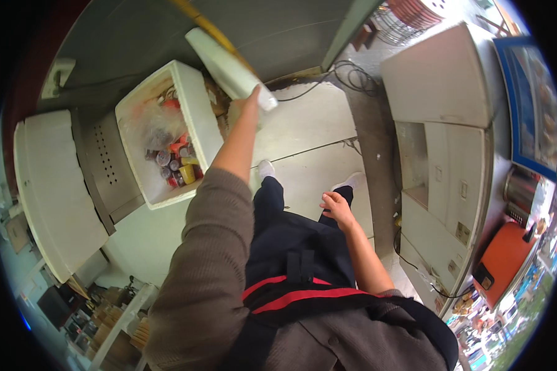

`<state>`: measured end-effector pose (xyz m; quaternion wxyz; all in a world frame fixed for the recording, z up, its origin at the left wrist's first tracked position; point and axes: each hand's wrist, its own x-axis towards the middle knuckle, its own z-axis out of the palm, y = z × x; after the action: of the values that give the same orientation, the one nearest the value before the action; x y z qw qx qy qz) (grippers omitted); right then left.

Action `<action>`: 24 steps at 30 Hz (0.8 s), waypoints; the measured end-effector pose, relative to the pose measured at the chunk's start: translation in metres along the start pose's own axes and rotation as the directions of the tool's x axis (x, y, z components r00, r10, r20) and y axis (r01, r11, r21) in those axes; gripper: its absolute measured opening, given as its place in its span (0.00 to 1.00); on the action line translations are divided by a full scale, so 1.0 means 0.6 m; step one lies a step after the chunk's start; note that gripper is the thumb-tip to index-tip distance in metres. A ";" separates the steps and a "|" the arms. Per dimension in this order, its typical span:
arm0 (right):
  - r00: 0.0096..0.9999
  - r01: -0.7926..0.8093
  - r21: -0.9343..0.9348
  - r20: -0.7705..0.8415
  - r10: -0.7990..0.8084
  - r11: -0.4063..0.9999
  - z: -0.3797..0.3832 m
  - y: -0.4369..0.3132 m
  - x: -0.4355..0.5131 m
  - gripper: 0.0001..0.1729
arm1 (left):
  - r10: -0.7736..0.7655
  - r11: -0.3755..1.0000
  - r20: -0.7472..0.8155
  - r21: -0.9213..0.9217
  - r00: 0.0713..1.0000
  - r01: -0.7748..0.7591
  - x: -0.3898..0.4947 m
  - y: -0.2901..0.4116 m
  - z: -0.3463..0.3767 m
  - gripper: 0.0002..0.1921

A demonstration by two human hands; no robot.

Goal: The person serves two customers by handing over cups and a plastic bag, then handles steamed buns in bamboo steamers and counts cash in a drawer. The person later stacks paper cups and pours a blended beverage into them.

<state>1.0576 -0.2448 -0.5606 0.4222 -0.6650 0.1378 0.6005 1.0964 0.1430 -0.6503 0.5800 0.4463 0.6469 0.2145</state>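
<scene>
My left hand (pixel 247 103) reaches out and grips the near end of a white foam slab (pixel 223 65), which looks like a box lid. The slab is tilted on its edge, close to the dark wall. Left of it stands an open white foam box (pixel 192 102). Inside lie drink cups and cans (pixel 178 162) and a clear plastic bag (pixel 160 123). My right hand (pixel 338 208) hangs over my right leg, holding nothing, with the fingers loosely curled and apart. Part of the left palm is hidden behind the hand itself.
A second white foam piece (pixel 51 185) and a perforated metal panel (pixel 106 162) lie left of the box. A black cable (pixel 352 81) coils on the floor ahead. White cabinets (pixel 450 162) line my right side, with an orange case (pixel 506 264) on top.
</scene>
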 end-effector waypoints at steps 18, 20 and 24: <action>0.931 -0.250 0.637 0.364 0.002 0.729 0.181 0.028 -0.030 0.48 | -0.021 0.935 0.832 -0.180 0.555 0.306 -0.524 -0.029 -0.439 0.30; 0.862 -0.316 0.586 0.506 -0.033 0.746 0.180 0.020 -0.039 0.45 | -0.029 0.933 0.819 -0.183 0.572 0.310 -0.589 -0.031 -0.471 0.29; 0.840 -0.305 0.487 0.542 -0.010 0.818 0.194 -0.001 -0.056 0.40 | 0.037 0.884 0.714 -0.349 0.699 0.309 -0.636 -0.042 -0.523 0.30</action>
<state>0.9707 -0.1705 -0.5206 0.5680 -0.3113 0.2397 0.7232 0.7657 -0.1095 -0.3832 0.8821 0.2987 0.3422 0.1252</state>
